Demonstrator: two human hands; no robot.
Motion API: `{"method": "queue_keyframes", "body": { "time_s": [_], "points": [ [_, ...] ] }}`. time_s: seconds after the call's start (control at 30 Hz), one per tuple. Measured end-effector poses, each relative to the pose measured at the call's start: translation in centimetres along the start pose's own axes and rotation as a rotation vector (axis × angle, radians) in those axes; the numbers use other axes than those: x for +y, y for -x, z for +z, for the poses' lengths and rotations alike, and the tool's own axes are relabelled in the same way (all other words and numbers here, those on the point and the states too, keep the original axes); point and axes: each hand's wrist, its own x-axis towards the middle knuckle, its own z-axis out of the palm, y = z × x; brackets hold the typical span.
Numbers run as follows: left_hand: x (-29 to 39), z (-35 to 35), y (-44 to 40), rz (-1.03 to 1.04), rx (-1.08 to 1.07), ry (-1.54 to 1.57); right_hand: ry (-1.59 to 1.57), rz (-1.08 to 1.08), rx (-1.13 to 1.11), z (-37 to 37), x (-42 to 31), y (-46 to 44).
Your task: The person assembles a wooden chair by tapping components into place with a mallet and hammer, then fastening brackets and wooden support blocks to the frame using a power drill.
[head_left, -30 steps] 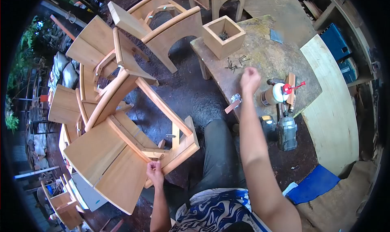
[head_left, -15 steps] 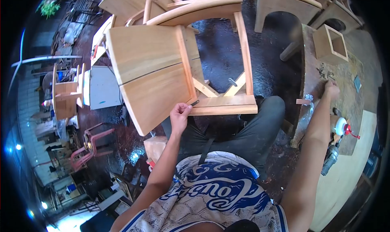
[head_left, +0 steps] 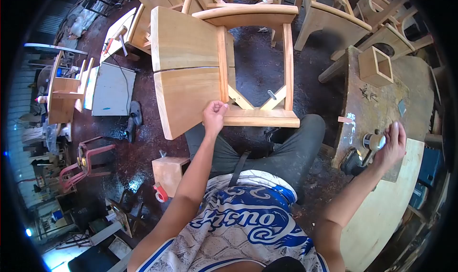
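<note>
A wooden chair (head_left: 188,88) lies tipped in front of my knees, its slatted panel to the left and its open frame to the right. At the lower corner of that frame, my left hand (head_left: 215,115) is closed in a pinch; what it holds, if anything, is too small to name. Over on the right, my right hand (head_left: 393,143) reaches across the workbench (head_left: 405,93), beside a glue bottle (head_left: 374,141) that it partly hides. Its fingers are extended. Small dark metal pieces (head_left: 369,94) lie near an open wooden box (head_left: 376,67) on the bench.
More wooden chairs (head_left: 329,24) stand beyond the chair and bench. A wooden block (head_left: 170,174) and a red tape dispenser (head_left: 161,193) are on the floor at left. Slippers (head_left: 135,113) and a pink stool frame (head_left: 86,162) lie farther left. A power tool (head_left: 352,161) rests by the bench edge.
The view has swung right and down. My right hand has moved from the small metal pieces to the glue bottle, its fingers now extended. The dark strip at my left fingertips no longer shows clearly.
</note>
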Motion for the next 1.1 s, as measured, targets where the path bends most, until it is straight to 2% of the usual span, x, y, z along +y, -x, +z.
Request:
{"method": "queue_keyframes", "body": {
  "time_s": [0.17, 0.2, 0.27, 0.33, 0.4, 0.53, 0.63, 0.7, 0.77, 0.83, 1.1],
  "points": [
    [-1.7, -0.1, -0.7, 0.079, 0.003, -0.095, 0.239, -0.119, -0.052, -8.5, -4.5, 0.0],
    [-2.2, 0.4, -0.5, 0.122, -0.021, -0.139, 0.386, -0.080, -0.011, -10.4, -5.1, -0.9],
    [-1.4, 0.9, -0.2, 0.110, -0.010, -0.213, 0.484, 0.029, 0.037, -12.8, -5.3, -2.0],
    [-3.2, 0.5, -1.2, 0.150, -0.005, -0.104, 0.326, 0.196, 0.015, -14.9, -3.4, -3.3],
    [-4.4, 0.2, -2.0, 0.138, -0.030, -0.016, 0.315, 0.282, 0.039, -15.1, -1.7, -4.0],
    [-4.4, 0.0, -2.5, 0.121, -0.071, -0.035, 0.346, 0.318, 0.112, -15.0, 0.1, -4.9],
    [-3.8, 0.0, -2.3, 0.086, -0.057, -0.101, 0.311, 0.299, -0.007, -13.0, -0.6, -5.4],
    [-3.6, 0.2, -2.1, 0.170, -0.026, -0.178, 0.700, 0.168, -0.088, -11.3, -1.4, -6.4],
    [-3.9, 0.0, -2.2, 0.140, -0.038, -0.209, 0.751, 0.139, -0.143, -11.2, -0.1, -8.1],
    [-4.2, 0.0, -2.5, 0.112, -0.044, -0.231, 0.848, 0.247, -0.218, -10.9, 0.6, -9.6],
    [-2.6, 0.3, -1.6, 0.153, -0.012, -0.299, 1.153, 0.245, -0.295, -10.4, 1.5, -11.8]
  ]
}}
